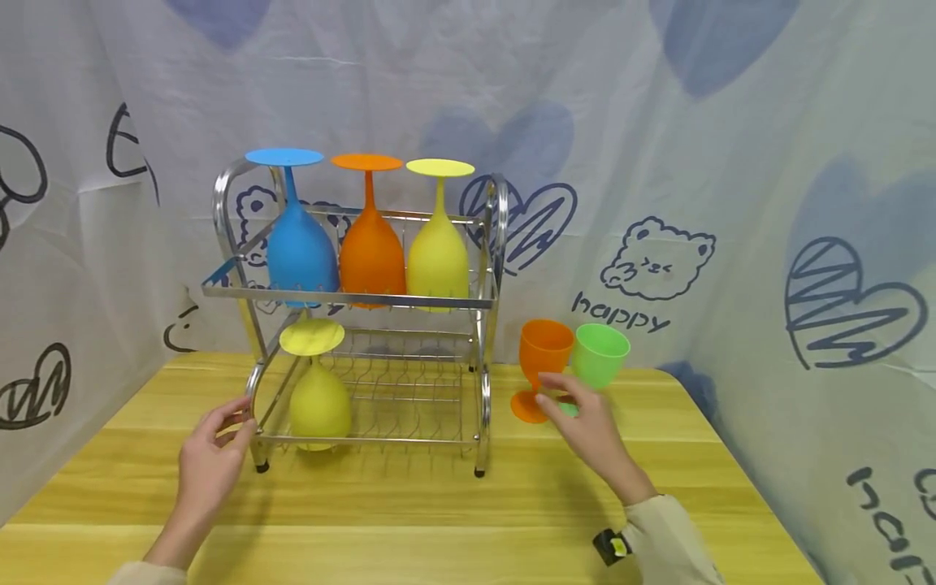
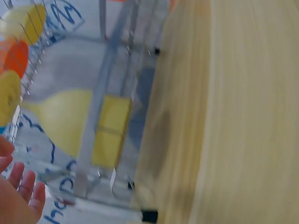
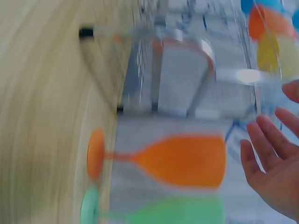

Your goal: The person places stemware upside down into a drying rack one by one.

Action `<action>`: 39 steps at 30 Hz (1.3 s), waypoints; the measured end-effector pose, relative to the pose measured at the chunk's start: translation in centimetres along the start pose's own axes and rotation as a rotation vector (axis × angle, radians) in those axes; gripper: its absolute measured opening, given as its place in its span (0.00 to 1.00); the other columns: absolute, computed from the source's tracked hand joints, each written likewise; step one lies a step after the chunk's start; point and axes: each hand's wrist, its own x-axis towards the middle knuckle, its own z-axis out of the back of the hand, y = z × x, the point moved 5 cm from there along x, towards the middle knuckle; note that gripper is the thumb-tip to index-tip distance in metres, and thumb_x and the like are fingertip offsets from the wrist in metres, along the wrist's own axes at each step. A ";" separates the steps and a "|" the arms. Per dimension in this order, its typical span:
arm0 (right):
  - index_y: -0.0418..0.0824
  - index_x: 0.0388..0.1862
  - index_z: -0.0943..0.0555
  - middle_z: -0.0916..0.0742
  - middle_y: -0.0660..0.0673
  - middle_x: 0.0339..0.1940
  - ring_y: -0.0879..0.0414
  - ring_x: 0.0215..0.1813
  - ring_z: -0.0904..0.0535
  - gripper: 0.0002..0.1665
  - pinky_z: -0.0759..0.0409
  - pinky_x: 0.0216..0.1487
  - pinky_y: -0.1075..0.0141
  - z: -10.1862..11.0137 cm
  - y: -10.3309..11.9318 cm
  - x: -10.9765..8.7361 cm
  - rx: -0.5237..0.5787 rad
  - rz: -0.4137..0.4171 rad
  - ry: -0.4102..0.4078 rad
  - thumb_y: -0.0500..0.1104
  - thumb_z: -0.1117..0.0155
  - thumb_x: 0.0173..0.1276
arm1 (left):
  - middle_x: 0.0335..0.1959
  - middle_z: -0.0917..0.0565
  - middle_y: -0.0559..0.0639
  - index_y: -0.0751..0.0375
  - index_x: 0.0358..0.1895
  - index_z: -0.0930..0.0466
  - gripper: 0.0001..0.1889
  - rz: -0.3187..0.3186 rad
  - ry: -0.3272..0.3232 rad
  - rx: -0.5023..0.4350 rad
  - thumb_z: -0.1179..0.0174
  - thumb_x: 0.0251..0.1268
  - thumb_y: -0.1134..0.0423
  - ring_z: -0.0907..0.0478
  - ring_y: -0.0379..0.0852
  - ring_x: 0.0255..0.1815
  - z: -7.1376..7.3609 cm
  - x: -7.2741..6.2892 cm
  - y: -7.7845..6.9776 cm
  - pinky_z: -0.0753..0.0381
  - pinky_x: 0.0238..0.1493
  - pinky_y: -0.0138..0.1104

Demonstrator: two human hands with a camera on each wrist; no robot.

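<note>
On the yellow wood-grained table stands a two-tier rack of shiny metal tubing and wire, filling the space left of an upright matte orange plastic goblet. That goblet stands just beyond the person's right hand, whose thumb and fingers are parted with nothing pinched between them; whether a fingertip touches the stem I cannot tell. Just beside it, on its right, a pale green plastic goblet is upright too, its foot partly behind the hand. The left hand is at the rack's near left side, fingers loosely bent and away from the thumb; I can't make out whether they touch the tubing.

The upper tier carries three upturned goblets in a row: a sky-blue one, a deep orange one and a lemon-yellow one (their round feet up like little parasols). At the left of the lower tier, an olive-yellow goblet sits upside down behind the front rail. White cloth printed with hearts and bears hangs behind.

From the head, the right hand hides part of the orange stem; the right wrist view shows that stem uncovered from foot to bowl, though blurred. The left wrist view brings the left hand's separated fingertips closer.
</note>
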 end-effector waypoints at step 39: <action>0.35 0.78 0.61 0.42 0.29 0.74 0.36 0.72 0.42 0.59 0.39 0.70 0.48 3.0 -15.4 2.2 0.311 -0.692 -0.103 0.40 0.31 0.63 | 0.63 0.28 0.58 0.64 0.67 0.33 0.25 -0.143 0.491 -0.289 0.42 0.68 0.65 0.32 0.58 0.61 -7.3 -4.7 -8.1 0.28 0.57 0.30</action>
